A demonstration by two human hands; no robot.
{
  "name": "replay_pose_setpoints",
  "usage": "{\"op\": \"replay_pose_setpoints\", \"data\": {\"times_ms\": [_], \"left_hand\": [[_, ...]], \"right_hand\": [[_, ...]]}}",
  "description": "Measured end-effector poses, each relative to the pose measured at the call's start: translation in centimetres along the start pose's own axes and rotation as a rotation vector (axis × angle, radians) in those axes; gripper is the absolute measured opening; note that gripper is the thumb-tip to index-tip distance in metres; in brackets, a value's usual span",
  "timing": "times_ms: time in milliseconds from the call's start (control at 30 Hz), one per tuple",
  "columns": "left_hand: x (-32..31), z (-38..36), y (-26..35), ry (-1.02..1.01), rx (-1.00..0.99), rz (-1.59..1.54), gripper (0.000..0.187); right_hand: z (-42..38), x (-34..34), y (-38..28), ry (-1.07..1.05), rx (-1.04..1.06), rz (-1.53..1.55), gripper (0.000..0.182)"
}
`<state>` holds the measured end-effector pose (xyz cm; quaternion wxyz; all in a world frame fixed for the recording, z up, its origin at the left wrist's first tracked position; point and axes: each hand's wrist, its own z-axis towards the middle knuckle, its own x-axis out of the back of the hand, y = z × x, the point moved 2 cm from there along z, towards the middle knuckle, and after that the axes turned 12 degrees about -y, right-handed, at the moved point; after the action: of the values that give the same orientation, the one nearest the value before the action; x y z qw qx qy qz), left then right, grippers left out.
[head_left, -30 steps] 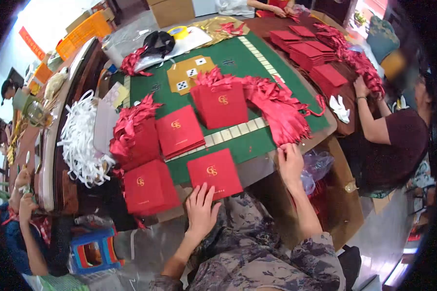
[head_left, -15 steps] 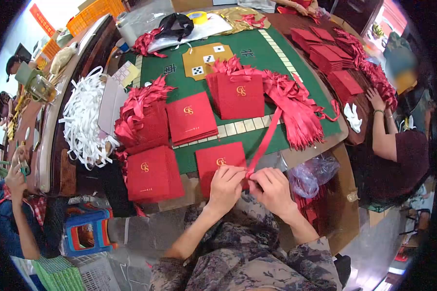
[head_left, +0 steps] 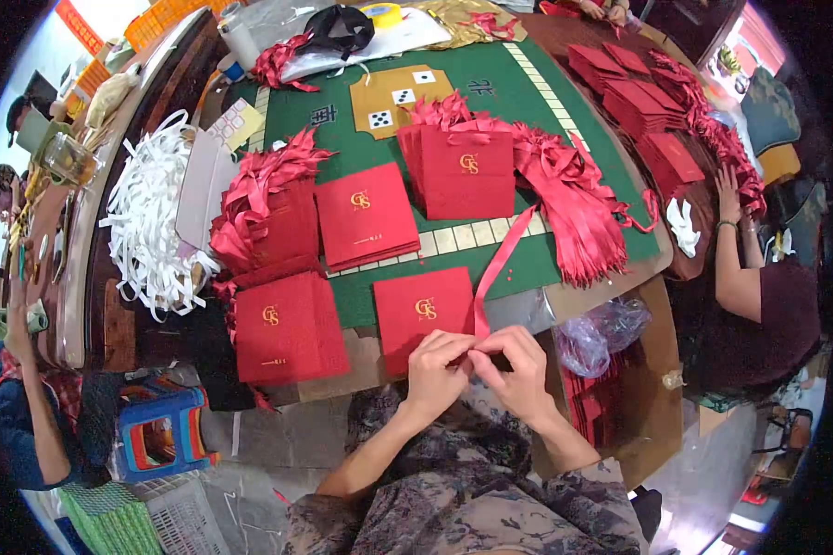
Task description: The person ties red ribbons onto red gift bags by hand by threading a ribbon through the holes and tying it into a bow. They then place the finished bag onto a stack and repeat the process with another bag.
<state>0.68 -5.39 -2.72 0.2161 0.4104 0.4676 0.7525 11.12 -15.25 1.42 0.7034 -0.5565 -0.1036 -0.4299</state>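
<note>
My left hand and my right hand meet at the front edge of the table, both with fingers pinched on a red ribbon. The ribbon runs up from my fingertips to a thick bundle of red ribbons. Just behind my left hand lies a red pouch with a gold emblem. Further back are a flat red stack and a red stack with ribbon handles. Another red stack sits at the left.
White straps fill a box at the left of the green table mat. A clear plastic bag hangs right of my hands. At the right, a co-worker's hand rests near red bags. Stools stand lower left.
My hands have drawn closer together and slightly lower, and the bunched ribbon between them is now mostly hidden by my fingers. The whole view has shifted a little.
</note>
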Motion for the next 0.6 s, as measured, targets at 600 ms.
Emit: {"op": "replay_pose_setpoints", "data": {"times_ms": [600], "left_hand": [[4.9,5.1,-3.8,-0.033,0.0,0.624,0.043]], "right_hand": [[2.3,-2.8,3.4,-0.07,-0.137,0.051,0.014]]}}
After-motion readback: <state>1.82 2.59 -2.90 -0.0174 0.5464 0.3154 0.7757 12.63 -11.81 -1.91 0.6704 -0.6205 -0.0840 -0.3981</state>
